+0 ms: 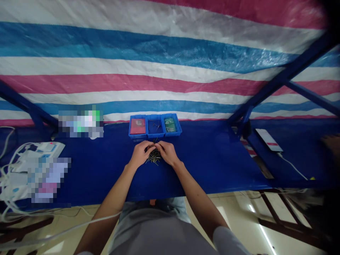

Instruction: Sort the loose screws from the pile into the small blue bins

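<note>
Pile of thin metal pieces (153, 156) lies between left hand (141, 153) and right hand (167, 152), neither clearly nearer; long axes mixed; fingers curled, tips drawn in; whether anything is gripped cannot be told.

One head-worn view, forward and down across a blue table (207, 159) toward striped sheeting (159, 83)

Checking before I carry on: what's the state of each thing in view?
Pile of metal pieces: loose, heaped on the table
Left hand: curled at pile, grip contents unclear
Right hand: curled at pile, grip contents unclear
Left bin: holds pink contents
Middle bin: few scattered pieces
Right bin: holds green contents
White device: flat, cable at its end
Power strip: red light lit
</note>
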Demonstrator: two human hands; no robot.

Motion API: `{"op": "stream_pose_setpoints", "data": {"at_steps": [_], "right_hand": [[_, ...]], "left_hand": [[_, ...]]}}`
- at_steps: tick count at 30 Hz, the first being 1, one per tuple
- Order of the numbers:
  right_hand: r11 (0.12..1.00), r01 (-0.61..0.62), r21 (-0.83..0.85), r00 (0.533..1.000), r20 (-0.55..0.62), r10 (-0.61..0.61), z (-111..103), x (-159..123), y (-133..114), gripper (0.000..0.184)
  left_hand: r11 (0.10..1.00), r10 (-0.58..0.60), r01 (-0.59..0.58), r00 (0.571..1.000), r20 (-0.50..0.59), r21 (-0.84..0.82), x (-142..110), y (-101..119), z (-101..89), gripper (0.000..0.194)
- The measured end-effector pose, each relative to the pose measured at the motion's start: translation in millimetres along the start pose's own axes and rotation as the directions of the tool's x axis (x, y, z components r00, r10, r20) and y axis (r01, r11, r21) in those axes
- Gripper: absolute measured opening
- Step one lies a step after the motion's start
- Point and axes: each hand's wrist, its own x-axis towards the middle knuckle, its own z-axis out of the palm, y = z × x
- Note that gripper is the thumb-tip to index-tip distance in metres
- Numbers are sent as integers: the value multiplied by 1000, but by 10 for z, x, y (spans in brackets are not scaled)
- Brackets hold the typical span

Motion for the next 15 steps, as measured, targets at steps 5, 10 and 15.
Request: {"op": "stream_pose_setpoints", "data": {"at_steps": [5, 10, 15], "right_hand": [[1000, 5, -4, 1000, -25, -5, 10, 0, 7, 42], [1000, 10, -12, 1000, -21, -11, -21, -7, -28, 39], [999, 46, -25, 999, -7, -46, -57, -20, -76, 24]], "left_hand": [[1000, 27, -27, 1000, 13, -15, 0, 20, -15, 22], [999, 26, -26, 1000, 3, -22, 0, 32, -23, 21], [1000, 11, -11, 1000, 7, -19, 6, 37, -35, 22]]}}
